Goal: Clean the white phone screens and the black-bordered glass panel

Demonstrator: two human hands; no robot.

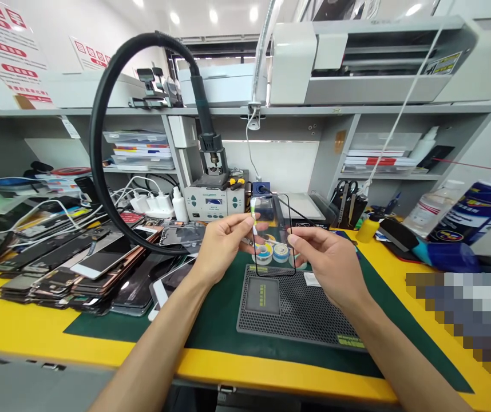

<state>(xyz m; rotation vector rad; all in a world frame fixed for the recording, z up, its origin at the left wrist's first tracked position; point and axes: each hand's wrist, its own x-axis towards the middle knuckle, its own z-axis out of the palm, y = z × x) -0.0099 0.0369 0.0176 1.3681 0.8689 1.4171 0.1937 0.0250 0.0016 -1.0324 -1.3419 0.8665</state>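
Observation:
Between my hands, a thin, clear phone screen glass (273, 234) with a black border stands upright above the mat. My right hand (327, 263) pinches its right edge between thumb and fingers. My left hand (224, 246) pinches a narrow white-and-green tab (254, 216) at the glass's left edge. The tab looks like a pull strip on a film, but the film itself is too clear to make out. Both hands are raised above the dark green mat (220, 320).
A honeycomb rubber pad (292, 309) lies under the glass, with small tape rolls (271, 253) behind it. Disassembled phones (74, 269) are piled at left on the yellow bench (26, 326). A soldering station (215, 203) and a black gooseneck hose (99, 143) stand behind.

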